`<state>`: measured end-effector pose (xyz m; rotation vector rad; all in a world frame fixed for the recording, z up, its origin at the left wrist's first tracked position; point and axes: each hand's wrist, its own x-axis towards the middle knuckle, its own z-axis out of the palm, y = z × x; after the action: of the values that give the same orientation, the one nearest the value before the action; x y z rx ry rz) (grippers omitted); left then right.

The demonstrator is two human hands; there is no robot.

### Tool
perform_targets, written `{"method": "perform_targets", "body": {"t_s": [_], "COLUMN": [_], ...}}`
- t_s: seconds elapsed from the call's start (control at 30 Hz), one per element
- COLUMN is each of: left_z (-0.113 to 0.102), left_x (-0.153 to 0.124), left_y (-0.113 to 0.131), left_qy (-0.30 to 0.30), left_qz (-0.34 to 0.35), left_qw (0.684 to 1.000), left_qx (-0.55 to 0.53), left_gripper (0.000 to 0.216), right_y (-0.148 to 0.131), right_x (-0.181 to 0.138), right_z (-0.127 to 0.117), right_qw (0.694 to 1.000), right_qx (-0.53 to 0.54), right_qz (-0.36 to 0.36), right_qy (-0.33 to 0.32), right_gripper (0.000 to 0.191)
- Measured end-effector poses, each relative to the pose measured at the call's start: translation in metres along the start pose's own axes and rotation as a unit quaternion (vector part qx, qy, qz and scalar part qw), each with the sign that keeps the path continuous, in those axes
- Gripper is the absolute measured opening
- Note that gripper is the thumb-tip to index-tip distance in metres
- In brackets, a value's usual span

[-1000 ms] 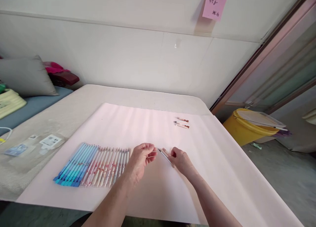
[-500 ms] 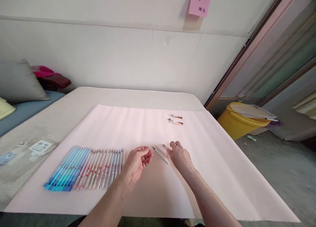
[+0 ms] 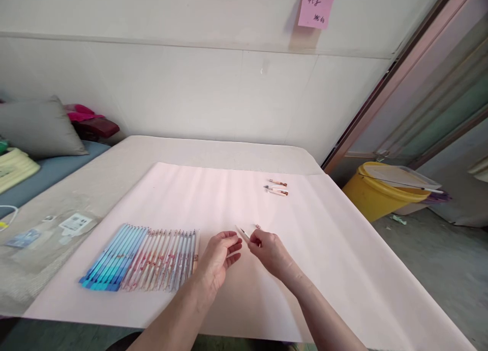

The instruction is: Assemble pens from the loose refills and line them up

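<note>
My right hand (image 3: 269, 246) is closed in a pinch on a slim white pen (image 3: 244, 234), whose dark tip points up and left. Just left of that tip is my left hand (image 3: 221, 254), palm turned inward, its fingers loosely curled and apart with nothing plain between them. Beyond the right knuckles peeks the brown-patterned end of a pen part (image 3: 258, 226), mostly hidden. Left of my hands lies a flat row of blue pens (image 3: 114, 259) and pale, red-patterned pens (image 3: 160, 262). Several short pen parts (image 3: 277, 190) rest farther back on the pink sheet.
The pink sheet (image 3: 335, 290) covers much of the table. Clear plastic packaging (image 3: 57, 231) lies on the left. A grey cushion (image 3: 41, 129) sits on a blue seat beyond it. To the right stands a yellow bucket (image 3: 366, 193) on the floor, and a pink note (image 3: 317, 6) hangs on the wall.
My right hand has moved left and taken hold of the white pen, which was lying on the sheet. My left hand has shifted slightly toward it. The view has turned slightly left.
</note>
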<state>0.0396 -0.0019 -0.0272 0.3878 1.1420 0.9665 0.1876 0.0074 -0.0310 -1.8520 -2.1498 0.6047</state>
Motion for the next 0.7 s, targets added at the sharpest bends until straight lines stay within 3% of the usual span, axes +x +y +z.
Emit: {"method": "perform_targets", "body": {"t_s": [0.13, 0.27, 0.4, 0.53, 0.7], "left_z": [0.002, -0.003, -0.012, -0.019, -0.023], "left_x": [0.003, 0.01, 0.015, 0.017, 0.021], "left_y": [-0.007, 0.006, 0.026, 0.037, 0.04], "left_qy": [-0.029, 0.014, 0.029, 0.053, 0.095], "left_qz": [0.001, 0.027, 0.064, 0.068, 0.084], "left_qw": [0.999, 0.996, 0.99, 0.986, 0.979], "left_qx": [-0.015, -0.079, -0.126, -0.144, -0.157], "left_gripper": [0.012, 0.012, 0.006, 0.004, 0.002], "right_y": [-0.012, -0.001, 0.014, 0.009, -0.007], "right_x": [-0.011, -0.008, 0.0, 0.001, -0.01], "right_z": [0.0, 0.0, 0.007, 0.008, 0.002], "right_qw": [0.993, 1.0, 0.985, 0.987, 0.993], "right_qx": [0.1, -0.026, -0.164, -0.158, -0.099], "right_qz": [-0.053, 0.01, 0.044, 0.016, -0.057], "right_qy": [-0.009, 0.012, -0.038, -0.042, 0.013], "right_gripper": [0.027, 0.018, 0.012, 0.016, 0.016]}}
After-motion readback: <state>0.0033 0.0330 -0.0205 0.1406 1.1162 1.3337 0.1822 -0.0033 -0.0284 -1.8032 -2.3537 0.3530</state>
